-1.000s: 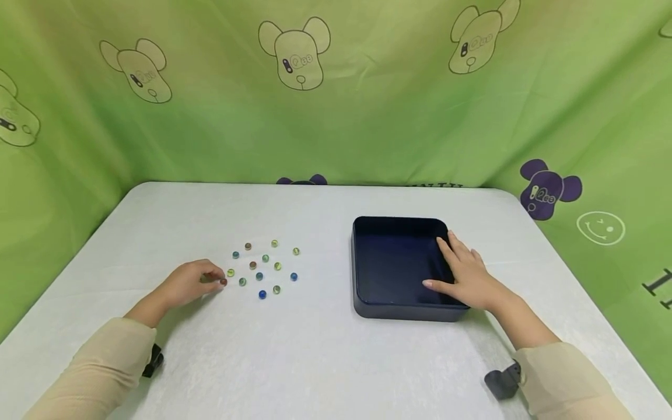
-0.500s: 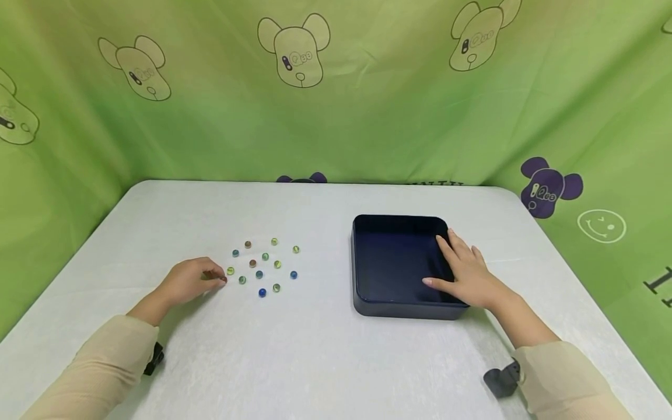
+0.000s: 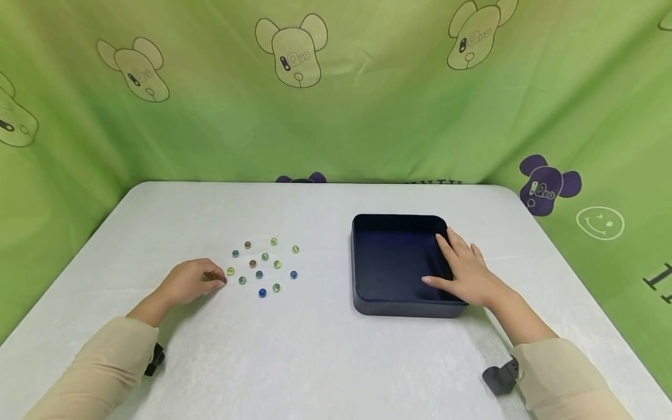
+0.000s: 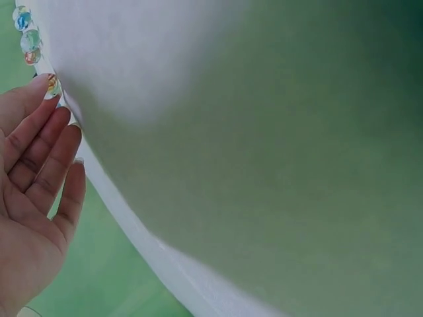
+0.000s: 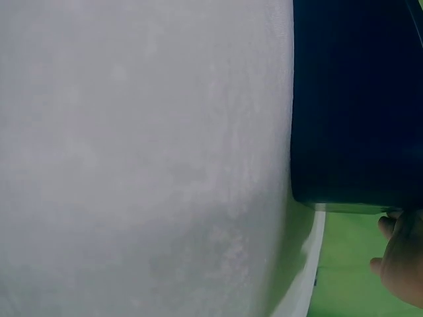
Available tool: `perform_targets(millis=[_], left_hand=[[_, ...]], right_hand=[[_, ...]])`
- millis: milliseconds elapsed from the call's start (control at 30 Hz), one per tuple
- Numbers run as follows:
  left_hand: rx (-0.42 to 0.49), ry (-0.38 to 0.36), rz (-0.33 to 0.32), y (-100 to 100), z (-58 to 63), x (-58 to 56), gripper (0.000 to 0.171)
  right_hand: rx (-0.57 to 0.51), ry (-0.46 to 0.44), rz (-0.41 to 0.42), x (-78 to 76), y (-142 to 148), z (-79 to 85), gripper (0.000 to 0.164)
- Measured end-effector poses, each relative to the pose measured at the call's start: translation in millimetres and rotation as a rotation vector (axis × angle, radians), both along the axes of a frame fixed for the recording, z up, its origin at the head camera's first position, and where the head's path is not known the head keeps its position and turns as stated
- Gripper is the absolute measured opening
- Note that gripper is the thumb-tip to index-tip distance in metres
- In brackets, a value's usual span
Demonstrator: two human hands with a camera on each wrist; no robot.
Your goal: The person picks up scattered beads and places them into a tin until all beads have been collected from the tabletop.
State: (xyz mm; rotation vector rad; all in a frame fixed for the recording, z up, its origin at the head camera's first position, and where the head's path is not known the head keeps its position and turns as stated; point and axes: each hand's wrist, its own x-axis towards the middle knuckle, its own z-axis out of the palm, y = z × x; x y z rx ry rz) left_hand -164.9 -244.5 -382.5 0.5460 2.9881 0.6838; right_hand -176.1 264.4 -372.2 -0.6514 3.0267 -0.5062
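A reddish-brown marble (image 3: 224,280) is pinched between the thumb and index fingertip of my left hand (image 3: 189,283), low over the table at the left edge of a loose group of glass marbles (image 3: 259,275). In the left wrist view that held marble (image 4: 52,83) shows at the tips, the other fingers extended beside it. To the right stands a dark navy square box (image 3: 401,310), its open top up. My right hand (image 3: 469,277) rests spread across its right rim, thumb and index finger reaching over the inside. The right wrist view shows only part of that hand beside the box wall.
Blue, green, yellow-green and brown marbles lie scattered left of the box on a white-covered table (image 3: 325,361). Green printed curtain (image 3: 367,116) hangs close behind the table and along its sides. A dark wrist camera (image 3: 500,378) sits at the right sleeve.
My left fingertips have shifted very slightly right with the reddish-brown marble between them. My right hand stays on the box rim; the box and other marbles keep their places.
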Motion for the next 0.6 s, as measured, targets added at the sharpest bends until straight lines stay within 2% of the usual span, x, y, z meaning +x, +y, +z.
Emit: perform_targets(millis=[133, 267, 600], left_hand=[[0.001, 0.009, -0.016, -0.4, -0.1, 1.1, 0.007], [0.015, 0.005, -0.003, -1.5, 1.3, 1.5, 0.008], [0.115, -0.005, 0.027, -3.9, 2.9, 3.7, 0.01]], right_hand=[[-0.002, -0.007, 0.004, 0.9, 0.3, 1.2, 0.091], [0.003, -0.021, 0.006, 1.5, 0.3, 2.2, 0.091], [0.004, -0.004, 0.015, 0.2, 1.3, 0.2, 0.089]])
